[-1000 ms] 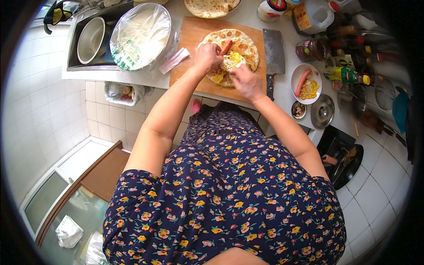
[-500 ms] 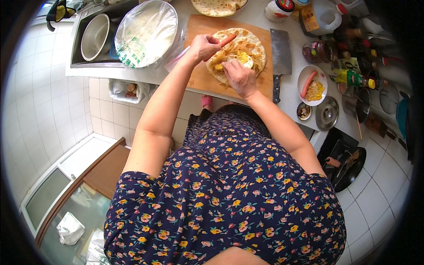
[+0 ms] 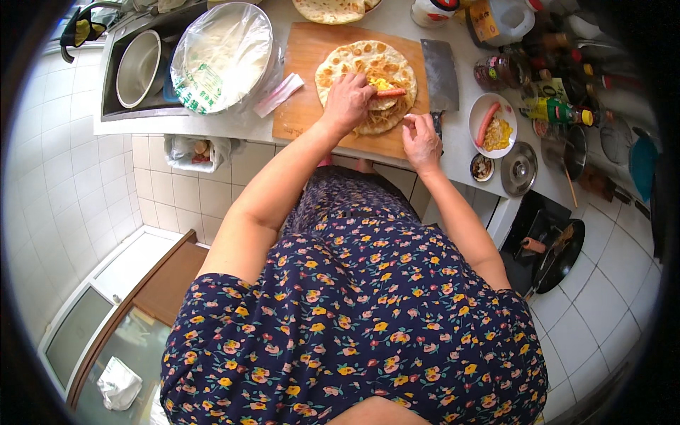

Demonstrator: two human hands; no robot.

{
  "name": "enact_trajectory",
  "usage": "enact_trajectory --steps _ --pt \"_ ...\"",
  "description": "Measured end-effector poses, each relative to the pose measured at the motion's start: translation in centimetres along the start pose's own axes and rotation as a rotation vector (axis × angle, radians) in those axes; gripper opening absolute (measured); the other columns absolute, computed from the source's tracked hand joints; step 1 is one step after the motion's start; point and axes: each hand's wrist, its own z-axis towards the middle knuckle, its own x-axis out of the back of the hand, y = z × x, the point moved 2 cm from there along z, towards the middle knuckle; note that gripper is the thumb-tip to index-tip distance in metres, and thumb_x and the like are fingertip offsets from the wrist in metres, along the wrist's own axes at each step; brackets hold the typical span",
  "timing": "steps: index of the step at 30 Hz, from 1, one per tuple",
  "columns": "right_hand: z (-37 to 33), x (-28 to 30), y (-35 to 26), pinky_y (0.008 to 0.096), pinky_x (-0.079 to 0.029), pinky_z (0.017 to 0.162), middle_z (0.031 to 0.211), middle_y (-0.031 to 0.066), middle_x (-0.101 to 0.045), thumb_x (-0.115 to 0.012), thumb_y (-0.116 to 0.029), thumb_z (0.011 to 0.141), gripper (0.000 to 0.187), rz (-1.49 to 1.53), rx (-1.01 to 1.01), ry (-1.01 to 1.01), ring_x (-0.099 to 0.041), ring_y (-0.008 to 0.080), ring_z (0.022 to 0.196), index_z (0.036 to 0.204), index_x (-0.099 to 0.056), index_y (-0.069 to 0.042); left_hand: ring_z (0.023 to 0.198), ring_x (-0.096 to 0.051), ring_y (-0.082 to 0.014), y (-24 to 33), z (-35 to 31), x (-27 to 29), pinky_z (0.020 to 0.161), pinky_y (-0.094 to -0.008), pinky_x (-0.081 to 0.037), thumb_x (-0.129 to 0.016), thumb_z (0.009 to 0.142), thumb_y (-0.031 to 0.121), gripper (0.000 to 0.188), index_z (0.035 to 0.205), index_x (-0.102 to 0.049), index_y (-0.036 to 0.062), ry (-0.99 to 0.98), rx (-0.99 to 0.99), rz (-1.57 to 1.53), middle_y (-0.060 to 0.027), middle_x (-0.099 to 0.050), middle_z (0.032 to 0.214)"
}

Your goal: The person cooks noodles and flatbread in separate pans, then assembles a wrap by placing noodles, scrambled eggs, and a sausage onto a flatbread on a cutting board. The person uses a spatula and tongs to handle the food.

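A round browned flatbread (image 3: 331, 71) lies on the wooden cutting board (image 3: 306, 44), topped with yellow egg and pale shreds. Pressed over its middle, my left hand (image 3: 347, 104) is closed around one end of a sausage (image 3: 391, 93), whose other end points right across the filling. Just beyond the bread's lower right rim hovers my right hand (image 3: 423, 144), its fingers loosely bent and slightly apart, with nothing visible in them. A cleaver (image 3: 440, 73) lies along the board's right edge, its handle partly behind my right hand.
Right of the cleaver stand a white bowl (image 3: 493, 148) with sausage and egg, a small dish (image 3: 482, 168) and a metal lid (image 3: 519, 168). A plastic-covered basin (image 3: 225, 57) is at the left; more flatbread (image 3: 333, 10) lies behind. Bottles (image 3: 556, 112) crowd the right.
My left hand has brought the sausage down onto the filling. My right hand has left the egg and moved right, to the flatbread's near edge.
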Motion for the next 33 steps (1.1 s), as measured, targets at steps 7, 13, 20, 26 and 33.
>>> enact_trajectory --steps 7,13,20,26,33 --pt "-0.8 -4.0 1.3 0.0304 -0.046 0.052 0.077 0.0064 -0.059 -0.065 -0.020 0.076 0.028 0.491 -0.768 -0.197 -0.056 0.0174 0.058 0.094 -0.053 -0.001 0.094 -0.050 -0.0241 0.3 -0.5 1.7 0.078 -0.0361 -0.039 -0.060 0.067 0.008 0.032 0.099 -0.060 0.0094 -0.124 -0.050 0.014 -0.0051 -0.055 0.098" --pt "-0.3 -5.0 0.1 0.0243 -0.046 0.042 0.077 0.0084 -0.057 -0.067 -0.014 0.075 0.026 0.755 -0.930 -0.077 -0.054 0.0135 0.050 0.088 -0.050 0.000 0.109 -0.044 -0.0256 0.8 -2.2 2.5 0.090 -0.0393 -0.034 -0.065 0.067 0.024 0.057 0.119 -0.048 0.0078 -0.247 -0.123 0.017 -0.0081 -0.048 0.117" --pt "1.7 -4.5 -1.5 0.0313 -0.055 0.050 0.084 0.0136 -0.053 -0.060 0.002 0.076 0.029 1.323 -1.094 0.012 -0.062 0.0244 0.060 0.094 -0.037 -0.001 0.120 -0.036 -0.0242 1.3 -4.1 2.4 0.103 -0.0404 -0.022 -0.069 0.065 0.031 0.073 0.127 -0.040 0.0065 -0.247 -0.105 0.074 -0.0068 -0.040 0.129" --pt "3.1 -3.4 -2.7 0.0285 -0.054 0.049 0.079 0.0132 -0.056 -0.060 -0.001 0.078 0.026 1.407 -1.066 0.038 -0.061 0.0229 0.058 0.092 -0.037 0.000 0.107 -0.048 -0.0222 0.1 -3.3 1.0 0.093 -0.0369 -0.033 -0.060 0.069 0.008 0.040 0.109 -0.054 0.0090 0.024 -0.074 -0.036 -0.0047 -0.052 0.115" --pt "3.1 0.3 -4.1 0.0385 -0.045 0.082 0.102 0.0064 -0.054 -0.065 -0.015 0.076 0.027 0.046 0.273 0.108 -0.055 0.0210 0.095 0.098 -0.051 -0.007 0.092 -0.054 -0.0224 -1.9 -1.2 0.9 0.083 -0.0352 -0.037 -0.063 0.070 0.009 0.025 0.094 -0.059 0.0107 0.027 0.019 -0.264 -0.0029 -0.059 0.096"
